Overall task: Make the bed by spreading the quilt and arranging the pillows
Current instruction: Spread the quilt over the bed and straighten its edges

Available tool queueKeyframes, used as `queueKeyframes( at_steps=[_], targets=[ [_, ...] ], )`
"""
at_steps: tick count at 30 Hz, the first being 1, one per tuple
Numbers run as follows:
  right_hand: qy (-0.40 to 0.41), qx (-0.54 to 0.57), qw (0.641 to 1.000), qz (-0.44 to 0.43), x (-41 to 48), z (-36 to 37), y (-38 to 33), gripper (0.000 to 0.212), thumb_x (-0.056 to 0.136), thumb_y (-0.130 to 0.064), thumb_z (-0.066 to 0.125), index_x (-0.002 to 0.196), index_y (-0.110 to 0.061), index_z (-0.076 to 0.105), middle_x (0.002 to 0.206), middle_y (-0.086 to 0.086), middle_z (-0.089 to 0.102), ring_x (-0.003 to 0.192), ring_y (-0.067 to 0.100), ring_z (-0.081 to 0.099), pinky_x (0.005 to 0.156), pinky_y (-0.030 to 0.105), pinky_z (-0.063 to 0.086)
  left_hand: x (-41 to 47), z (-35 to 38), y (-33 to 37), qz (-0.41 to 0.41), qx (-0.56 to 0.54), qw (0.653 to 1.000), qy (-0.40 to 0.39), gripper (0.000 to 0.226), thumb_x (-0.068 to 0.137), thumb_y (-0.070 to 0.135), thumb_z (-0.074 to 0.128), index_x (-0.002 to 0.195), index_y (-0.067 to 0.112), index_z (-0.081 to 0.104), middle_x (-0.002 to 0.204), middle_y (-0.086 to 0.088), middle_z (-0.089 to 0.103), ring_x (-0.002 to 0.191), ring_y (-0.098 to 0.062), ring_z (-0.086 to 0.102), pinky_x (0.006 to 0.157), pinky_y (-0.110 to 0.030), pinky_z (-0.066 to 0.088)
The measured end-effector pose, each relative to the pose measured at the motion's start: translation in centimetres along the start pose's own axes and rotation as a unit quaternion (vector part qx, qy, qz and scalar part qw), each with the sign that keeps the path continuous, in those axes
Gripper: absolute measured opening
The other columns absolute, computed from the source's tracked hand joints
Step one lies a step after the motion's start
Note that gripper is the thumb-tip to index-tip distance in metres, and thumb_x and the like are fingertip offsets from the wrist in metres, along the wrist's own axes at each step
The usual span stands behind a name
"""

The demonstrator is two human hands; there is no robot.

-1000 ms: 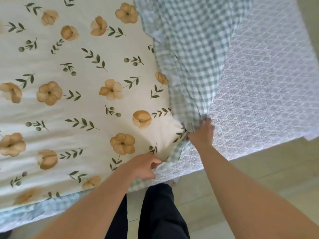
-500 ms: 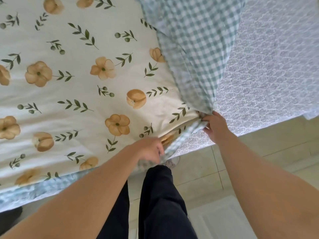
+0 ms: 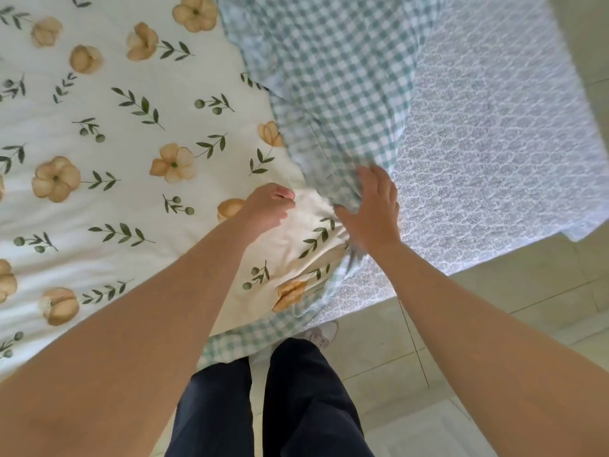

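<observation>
Spreading step, near corner. Your left hand (image 3: 268, 206) pinched the quilt (image 3: 131, 209), fingers curled; your right hand (image 3: 372, 211) lay flat on its turned-back gingham side. The next move probably called for unfolding that flap across the bare sheet (image 3: 494, 159) beyond.

Home bedroom. Floral quilt (image 3: 115, 192) with green gingham backing lies over a mattress covered by a lacy-patterned sheet (image 3: 494, 143). Pale tiled floor (image 3: 478, 324) runs beside it, soft daylight across the bedding.
</observation>
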State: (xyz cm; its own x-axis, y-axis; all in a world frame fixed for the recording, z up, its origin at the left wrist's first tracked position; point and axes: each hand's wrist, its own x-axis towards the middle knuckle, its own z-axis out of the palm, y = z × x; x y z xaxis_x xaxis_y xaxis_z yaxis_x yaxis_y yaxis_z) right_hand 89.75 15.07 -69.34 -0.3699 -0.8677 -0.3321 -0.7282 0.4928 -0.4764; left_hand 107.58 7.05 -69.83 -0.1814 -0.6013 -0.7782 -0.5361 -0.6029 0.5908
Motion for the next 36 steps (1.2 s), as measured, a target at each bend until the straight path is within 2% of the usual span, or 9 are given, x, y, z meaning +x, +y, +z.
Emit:
queueKeyframes(
  at_steps=[5, 9, 12, 15, 18, 21, 24, 32, 36],
  targets=[
    [-0.05, -0.06, 0.994, -0.078, 5.2, -1.5, -2.1, 0.049, 0.087, -0.045, 0.056, 0.131, -0.025, 0.048, 0.149, -0.002, 0.034, 0.141, 0.021, 0.025, 0.114, 0.045, 0.019, 2.9, -2.1, 4.0, -0.023, -0.088, 0.996, 0.006, 0.02, 0.093, -0.002, 0.052, 0.092, 0.018, 0.056, 0.074, -0.004, 0.048, 0.059, -0.011, 0.046, 0.045, -0.013, 0.041],
    [-0.021, -0.102, 0.989, -0.105, 9.9, -1.8, -3.5, 0.062, 0.087, -0.044, 0.058, 0.142, -0.023, 0.035, 0.158, 0.003, 0.019, 0.146, 0.023, 0.015, 0.115, 0.045, 0.017, 6.3, -3.4, 7.1, 0.002, -0.126, 0.991, 0.036, 0.022, 0.094, 0.01, 0.057, 0.113, 0.019, 0.055, 0.102, -0.009, 0.056, 0.083, -0.016, 0.057, 0.08, -0.029, 0.053],
    [-0.021, -0.086, 0.991, -0.102, 13.5, -1.6, -5.0, 0.07, 0.088, -0.048, 0.057, 0.146, -0.021, 0.028, 0.159, 0.005, 0.017, 0.146, 0.024, 0.014, 0.115, 0.045, 0.017, 8.7, -3.5, 8.1, 0.044, -0.081, 0.996, 0.017, 0.051, 0.093, 0.006, 0.053, 0.142, 0.012, 0.04, 0.134, -0.012, 0.051, 0.106, -0.018, 0.052, 0.097, -0.038, 0.049],
    [-0.039, -0.062, 0.991, -0.113, 17.1, -1.4, -7.0, 0.069, 0.09, -0.047, 0.055, 0.148, -0.022, 0.026, 0.159, 0.002, 0.018, 0.145, 0.024, 0.017, 0.114, 0.045, 0.022, 9.8, -2.0, 8.1, 0.076, -0.058, 0.994, -0.057, 0.05, 0.09, 0.004, 0.057, 0.138, 0.017, 0.048, 0.136, -0.006, 0.052, 0.105, -0.013, 0.056, 0.091, -0.025, 0.048],
    [-0.079, -0.099, 0.984, -0.125, 19.7, -1.3, -8.3, 0.073, 0.088, -0.041, 0.06, 0.15, -0.027, 0.024, 0.155, -0.002, 0.028, 0.139, 0.024, 0.031, 0.11, 0.046, 0.036, 10.5, -1.1, 7.7, 0.089, -0.084, 0.987, -0.104, 0.035, 0.09, 0.004, 0.059, 0.12, 0.022, 0.058, 0.114, 0.004, 0.057, 0.084, 0.007, 0.059, 0.062, -0.001, 0.045],
    [-0.095, -0.131, 0.982, -0.093, 20.8, -1.5, -8.1, 0.075, 0.088, -0.03, 0.062, 0.151, -0.024, 0.022, 0.153, 0.001, 0.031, 0.135, 0.026, 0.037, 0.105, 0.042, 0.04, 11.1, -1.8, 7.2, 0.064, -0.115, 0.985, -0.115, 0.054, 0.09, 0.003, 0.06, 0.139, 0.022, 0.049, 0.127, 0.002, 0.053, 0.095, -0.001, 0.056, 0.062, -0.006, 0.048],
    [-0.064, -0.118, 0.989, -0.058, 22.1, -2.5, -7.9, 0.04, 0.092, -0.014, 0.054, 0.131, -0.012, 0.047, 0.127, 0.012, 0.055, 0.116, 0.032, 0.054, 0.081, 0.033, 0.043, 11.1, -1.9, 7.1, 0.057, -0.126, 0.984, -0.11, 0.061, 0.085, 0.01, 0.071, 0.139, 0.023, 0.047, 0.131, 0.002, 0.053, 0.102, -0.006, 0.056, 0.072, -0.012, 0.047],
    [-0.115, 0.039, 0.981, 0.152, 24.1, -5.6, -3.9, 0.016, 0.093, 0.003, 0.036, 0.089, -0.006, 0.049, 0.072, 0.004, 0.041, 0.067, 0.02, 0.042, 0.054, 0.025, 0.035, 7.0, 4.5, 4.5, 0.144, 0.1, 0.974, -0.143, 0.064, 0.05, 0.078, 0.073, 0.099, 0.039, 0.059, 0.094, 0.012, 0.057, 0.083, -0.006, 0.055, 0.072, -0.021, 0.044],
    [-0.12, 0.252, 0.912, 0.301, 23.3, -6.7, -1.5, 0.025, 0.1, -0.012, 0.035, 0.082, -0.015, 0.051, 0.081, 0.003, 0.049, 0.07, 0.014, 0.048, 0.067, 0.022, 0.045, 4.3, 9.7, 3.1, 0.178, 0.183, 0.958, -0.13, 0.108, 0.054, 0.081, 0.068, 0.142, 0.032, 0.029, 0.144, 0.012, 0.036, 0.123, -0.006, 0.04, 0.103, -0.025, 0.037]
  ],
)
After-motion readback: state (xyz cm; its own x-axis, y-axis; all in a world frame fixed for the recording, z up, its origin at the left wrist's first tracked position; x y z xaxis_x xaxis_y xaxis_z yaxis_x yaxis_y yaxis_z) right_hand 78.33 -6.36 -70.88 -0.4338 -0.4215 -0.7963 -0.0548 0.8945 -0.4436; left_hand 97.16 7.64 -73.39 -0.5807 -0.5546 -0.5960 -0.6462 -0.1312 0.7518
